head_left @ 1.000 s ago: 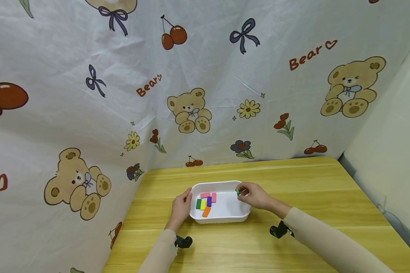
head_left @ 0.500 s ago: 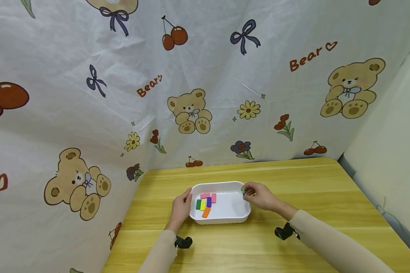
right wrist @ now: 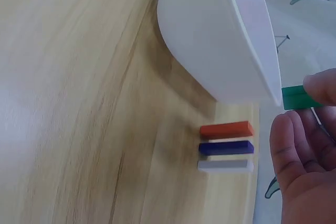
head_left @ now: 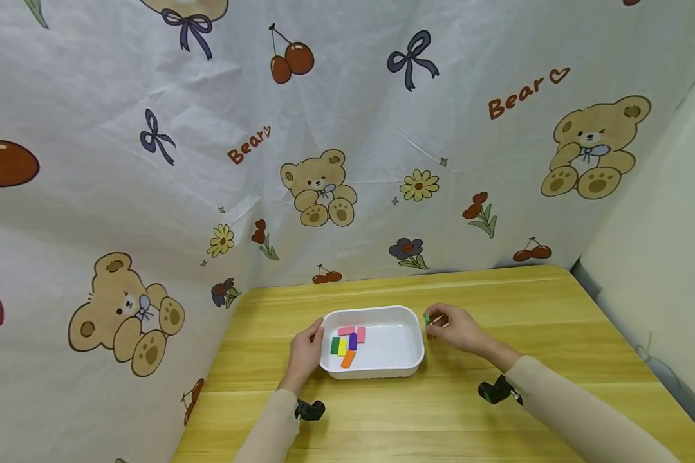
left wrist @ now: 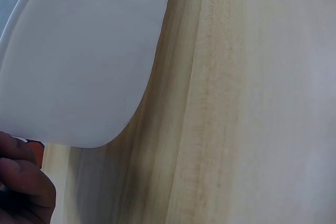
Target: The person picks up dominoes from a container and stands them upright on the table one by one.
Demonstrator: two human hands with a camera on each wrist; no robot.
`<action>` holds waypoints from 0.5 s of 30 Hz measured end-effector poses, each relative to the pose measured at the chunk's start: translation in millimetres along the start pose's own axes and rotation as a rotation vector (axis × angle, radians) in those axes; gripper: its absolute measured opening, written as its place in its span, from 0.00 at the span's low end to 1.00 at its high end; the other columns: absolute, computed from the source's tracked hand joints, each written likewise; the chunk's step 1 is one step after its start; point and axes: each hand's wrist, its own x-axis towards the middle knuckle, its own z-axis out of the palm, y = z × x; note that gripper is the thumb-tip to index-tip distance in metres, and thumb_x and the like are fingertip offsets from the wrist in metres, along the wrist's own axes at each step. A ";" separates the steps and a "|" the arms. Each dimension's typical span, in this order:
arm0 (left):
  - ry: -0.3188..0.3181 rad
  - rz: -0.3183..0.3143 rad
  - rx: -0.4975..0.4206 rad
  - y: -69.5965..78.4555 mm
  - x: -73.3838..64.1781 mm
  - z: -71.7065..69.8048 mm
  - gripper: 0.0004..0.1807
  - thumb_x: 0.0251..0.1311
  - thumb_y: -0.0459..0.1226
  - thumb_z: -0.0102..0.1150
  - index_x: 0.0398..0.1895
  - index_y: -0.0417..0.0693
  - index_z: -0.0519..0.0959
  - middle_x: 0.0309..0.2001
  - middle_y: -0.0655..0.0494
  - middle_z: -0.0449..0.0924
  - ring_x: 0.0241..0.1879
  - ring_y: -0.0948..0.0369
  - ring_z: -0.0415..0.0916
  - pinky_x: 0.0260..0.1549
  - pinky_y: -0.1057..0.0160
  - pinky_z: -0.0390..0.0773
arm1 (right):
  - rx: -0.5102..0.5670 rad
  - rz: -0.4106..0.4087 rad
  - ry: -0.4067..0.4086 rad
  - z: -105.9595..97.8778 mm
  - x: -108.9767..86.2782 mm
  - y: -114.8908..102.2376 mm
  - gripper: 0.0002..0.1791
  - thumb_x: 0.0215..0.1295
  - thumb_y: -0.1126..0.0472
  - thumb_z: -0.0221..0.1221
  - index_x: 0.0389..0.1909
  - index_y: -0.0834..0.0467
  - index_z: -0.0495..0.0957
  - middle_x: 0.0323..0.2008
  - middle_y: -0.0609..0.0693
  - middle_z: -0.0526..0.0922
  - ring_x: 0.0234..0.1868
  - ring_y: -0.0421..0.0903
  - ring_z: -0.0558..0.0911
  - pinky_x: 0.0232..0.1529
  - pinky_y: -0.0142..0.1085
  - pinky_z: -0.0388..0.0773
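Observation:
A white plastic tray [head_left: 382, 372] sits on the table, with several small coloured blocks grouped at its left end, among them a yellow block [head_left: 342, 347] and an orange block [head_left: 348, 359]. My left hand [head_left: 305, 354] holds the tray's left rim; in the left wrist view its fingers [left wrist: 29, 182] are at the tray's edge. My right hand [head_left: 457, 329] is just outside the tray's right end, pinching a green block [right wrist: 296, 98] between thumb and fingertips. Below that hand, a red-orange block [right wrist: 227, 129], a dark purple block [right wrist: 227, 148] and a white block [right wrist: 226, 166] lie side by side on the table.
The wood-grain table [head_left: 382, 418] runs up to a hanging cloth [head_left: 359, 116] printed with bears along its back and left. A pale wall [head_left: 677, 257] stands at the right. Black wrist devices [head_left: 309, 410] are worn on both forearms.
My right hand has moved right, from over the tray's right end to beyond its rim, with the green block still pinched. The left hand stays on the tray.

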 end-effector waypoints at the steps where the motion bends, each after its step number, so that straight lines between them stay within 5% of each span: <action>1: -0.003 -0.003 -0.002 0.9 -0.1 -0.1 0.22 0.78 0.43 0.52 0.70 0.50 0.76 0.68 0.49 0.77 0.70 0.48 0.72 0.67 0.46 0.76 | -0.005 0.005 0.004 -2.0 -0.3 1.3 0.13 0.69 0.64 0.64 0.52 0.61 0.80 0.45 0.55 0.83 0.44 0.49 0.82 0.38 0.33 0.84; 15: -0.010 -0.023 0.035 5.8 0.2 1.8 0.21 0.79 0.43 0.52 0.71 0.54 0.76 0.69 0.50 0.77 0.71 0.49 0.72 0.67 0.48 0.75 | -0.046 0.028 0.072 -27.9 -12.9 19.4 0.14 0.69 0.64 0.64 0.53 0.63 0.79 0.49 0.59 0.83 0.47 0.52 0.82 0.42 0.39 0.84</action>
